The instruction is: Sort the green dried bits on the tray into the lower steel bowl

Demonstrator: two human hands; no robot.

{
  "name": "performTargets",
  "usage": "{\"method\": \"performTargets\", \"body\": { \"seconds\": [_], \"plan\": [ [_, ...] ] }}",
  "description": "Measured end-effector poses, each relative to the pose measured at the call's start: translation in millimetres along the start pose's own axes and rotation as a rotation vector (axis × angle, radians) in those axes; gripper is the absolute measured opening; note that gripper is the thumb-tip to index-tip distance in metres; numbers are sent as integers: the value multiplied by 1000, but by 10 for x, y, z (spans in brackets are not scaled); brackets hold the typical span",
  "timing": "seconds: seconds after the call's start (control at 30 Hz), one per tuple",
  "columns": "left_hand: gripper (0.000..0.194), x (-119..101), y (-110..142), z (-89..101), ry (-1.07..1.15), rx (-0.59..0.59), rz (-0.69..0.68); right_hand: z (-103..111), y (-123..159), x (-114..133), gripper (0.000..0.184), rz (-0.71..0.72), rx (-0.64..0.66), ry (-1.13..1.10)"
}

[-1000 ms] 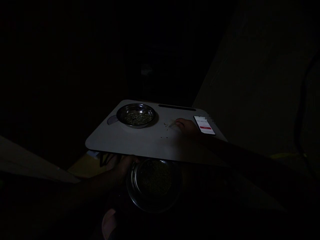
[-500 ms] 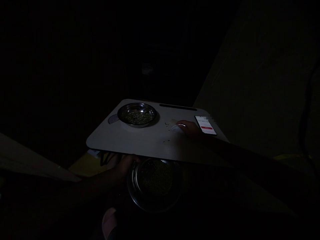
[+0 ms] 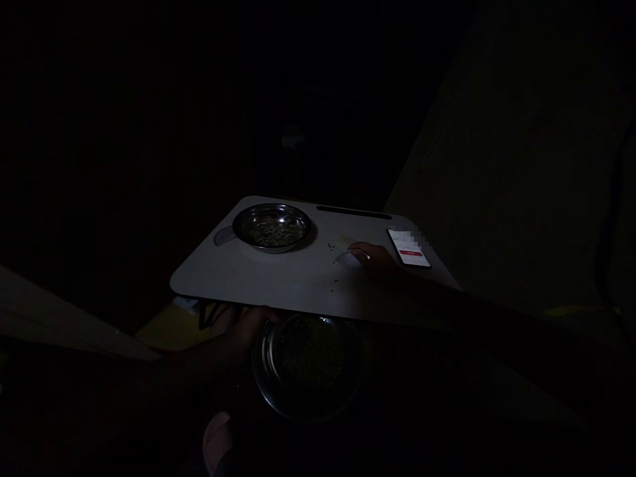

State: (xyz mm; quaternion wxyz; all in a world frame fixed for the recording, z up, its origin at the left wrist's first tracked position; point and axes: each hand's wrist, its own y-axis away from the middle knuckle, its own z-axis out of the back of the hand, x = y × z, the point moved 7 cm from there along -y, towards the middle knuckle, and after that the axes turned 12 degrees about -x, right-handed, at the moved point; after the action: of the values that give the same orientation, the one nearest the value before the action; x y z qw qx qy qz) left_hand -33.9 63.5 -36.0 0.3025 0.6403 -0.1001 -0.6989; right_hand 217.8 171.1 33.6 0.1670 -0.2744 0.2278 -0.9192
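A thin pale piece (image 3: 350, 259) is pinched in the right hand (image 3: 376, 260) — thumb and fingers are together on it, and it points toward nine o'clock, low over the table (image 3: 238, 281). A few loose grains (image 3: 331, 248) lie on the table near its tip, at ten o'clock. The right forearm reaches in from four o'clock, with the back of the hand mostly dark.

The left hand (image 3: 252, 324) is well apart from the right one, at its eight o'clock, below the table's near edge. It is at the rim of the near bowl (image 3: 268, 394), which sits at its four o'clock and contains grains; whether its fingers are clamped there, I cannot tell in this darkness. Further out, the far bowl (image 3: 273, 250) stands between nine and ten o'clock from the right hand — a lit phone (image 3: 412, 255) lies near, toward two o'clock.
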Motion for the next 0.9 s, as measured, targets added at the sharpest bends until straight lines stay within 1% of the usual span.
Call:
{"method": "performTargets", "body": {
  "seconds": [0.07,0.1,0.17,0.23,0.27,0.37,0.43,0.5,0.6,0.67,0.77,0.83,0.9],
  "plan": [
    [4,66,-33,-26,-6,38,52,-28,41,51,29,7,-3,-23],
    [6,84,-45,-21,-16,32,65,-49,52,85,29,12,-6,-31],
    [6,68,-49,21,-40,-29,47,-101,57,170,29,17,-6,-43],
    [3,0,-13,60,-55,-82,-5,-153,50,271,28,21,1,-57],
    [2,-27,16,57,-62,-74,-15,-174,48,324,27,20,6,-67],
    [4,-64,105,12,-85,-2,14,-216,78,481,26,13,35,-95],
    [5,-80,131,12,-97,-5,25,-237,137,599,26,41,80,-126],
    [6,-84,128,14,-82,-14,31,-251,221,709,27,67,124,-165],
    [8,-36,93,-34,-35,53,71,-262,363,855,27,84,160,-206],
    [9,-7,60,-56,0,88,75,-279,456,961,26,93,179,-226],
    [9,13,26,-54,12,86,62,-299,538,1111,24,112,204,-265],
    [10,16,30,-47,-3,72,70,-283,513,1138,24,118,196,-277],
    [10,8,42,-26,-18,42,77,-227,409,1040,25,94,142,-248]
  ]
}}
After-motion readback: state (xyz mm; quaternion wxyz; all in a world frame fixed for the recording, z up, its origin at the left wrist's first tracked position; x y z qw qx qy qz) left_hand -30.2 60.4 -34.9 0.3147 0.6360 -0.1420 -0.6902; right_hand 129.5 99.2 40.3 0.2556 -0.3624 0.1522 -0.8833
